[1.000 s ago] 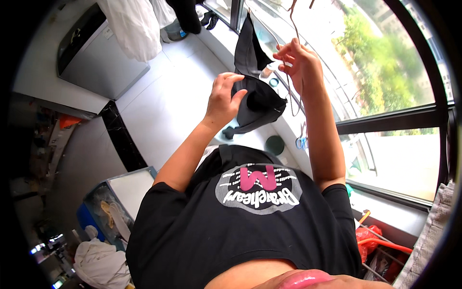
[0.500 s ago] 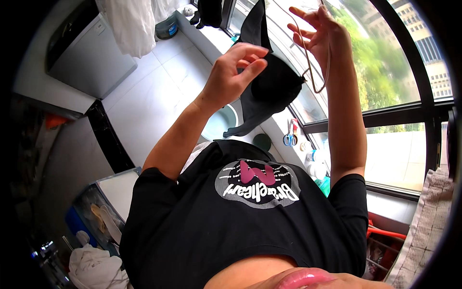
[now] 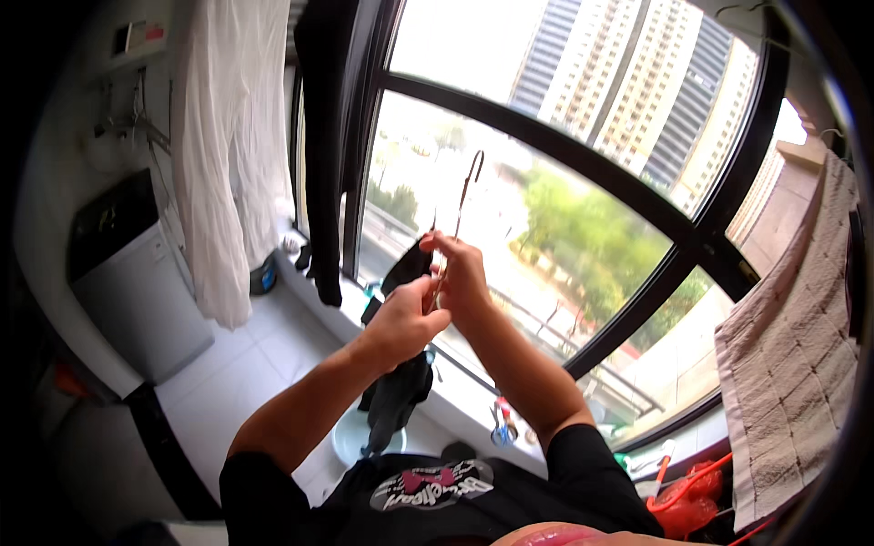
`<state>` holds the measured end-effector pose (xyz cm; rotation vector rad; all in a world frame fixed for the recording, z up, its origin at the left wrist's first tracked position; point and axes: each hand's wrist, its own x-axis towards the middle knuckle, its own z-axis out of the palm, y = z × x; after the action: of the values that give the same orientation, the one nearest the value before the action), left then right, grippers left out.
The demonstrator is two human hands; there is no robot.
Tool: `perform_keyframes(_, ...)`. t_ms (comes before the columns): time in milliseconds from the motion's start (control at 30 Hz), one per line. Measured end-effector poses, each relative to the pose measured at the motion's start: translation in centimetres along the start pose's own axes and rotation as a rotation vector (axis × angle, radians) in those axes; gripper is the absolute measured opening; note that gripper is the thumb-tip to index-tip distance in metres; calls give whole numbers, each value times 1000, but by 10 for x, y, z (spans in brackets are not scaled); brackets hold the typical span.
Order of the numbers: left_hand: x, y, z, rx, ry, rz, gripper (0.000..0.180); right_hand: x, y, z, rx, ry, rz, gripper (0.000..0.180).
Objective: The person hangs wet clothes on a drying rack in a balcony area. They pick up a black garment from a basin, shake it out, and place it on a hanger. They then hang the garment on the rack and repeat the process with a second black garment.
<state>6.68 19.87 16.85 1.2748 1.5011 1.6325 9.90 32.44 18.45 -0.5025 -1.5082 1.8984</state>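
Both my hands are raised together in front of the window. My right hand (image 3: 464,278) is closed round a thin clothes hanger (image 3: 468,187), its hook pointing up above the fingers. My left hand (image 3: 401,320) sits just below and left, its fingers pinched on the hanger's lower part. A black garment (image 3: 405,396) hangs down under and behind my left hand. Its upper part is partly hidden by the hands, so how it sits on the hanger does not show. Below the garment stands a pale blue basin (image 3: 340,439) on the floor.
A white cloth (image 3: 223,136) and a long black garment (image 3: 325,155) hang at the left, near a grey washing machine (image 3: 141,305). Scissors (image 3: 503,428) lie on the window ledge. A beige towel (image 3: 787,337) hangs at the right, above a red bag (image 3: 687,510).
My view has tilted up towards the window. My hands, apart before, have come together at the hanger. My left hand has closed on it, and the hanger's hook now points up.
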Motion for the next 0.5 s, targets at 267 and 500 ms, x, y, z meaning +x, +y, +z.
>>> perform_keyframes(267,20,36,-26,-96,367,220,17,-7,-37,-24,4,-243,-93,31)
perform_keyframes(500,9,79,-52,-379,188,293,15,33,-69,-100,-1213,90,-1062,62)
